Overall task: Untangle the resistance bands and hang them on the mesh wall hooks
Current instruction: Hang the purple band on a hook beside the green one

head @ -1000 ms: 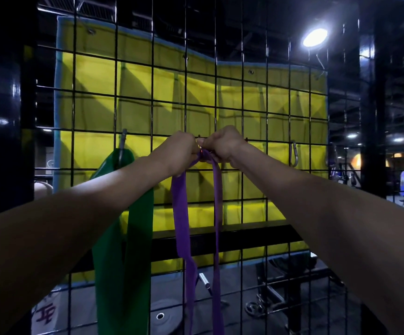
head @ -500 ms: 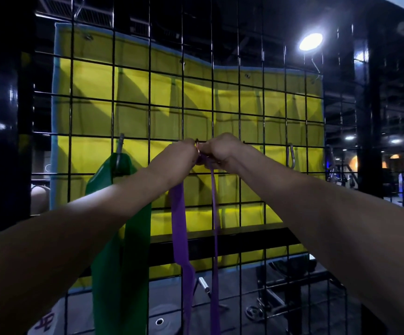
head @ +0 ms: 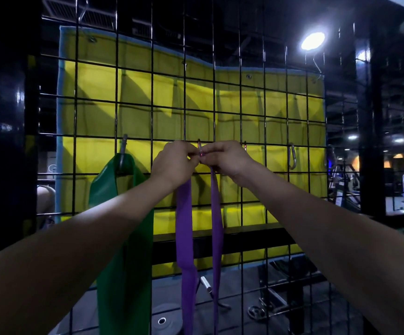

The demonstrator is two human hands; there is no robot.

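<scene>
A purple resistance band [head: 184,228] hangs in two strands down the black mesh wall [head: 239,110]. Its top is bunched between my left hand [head: 173,164] and my right hand [head: 227,158], which pinch it at a small carabiner hook [head: 199,148] clipped on a horizontal wire. Both hands have curled fingers and touch each other at the hook. A green band [head: 123,238] hangs from a grey hook [head: 123,151] to the left, partly behind my left forearm.
Another carabiner hook [head: 292,155] hangs bare on the mesh to the right, and a small one [head: 245,145] peeks past my right hand. A yellow tarp [head: 148,97] hangs behind the mesh. Gym gear and weight plates [head: 162,319] lie on the floor beyond.
My hands stay at the centre hook with the purple band; the fingers have shifted slightly around the hook. The view has tilted a little, so everything sits lower in frame.
</scene>
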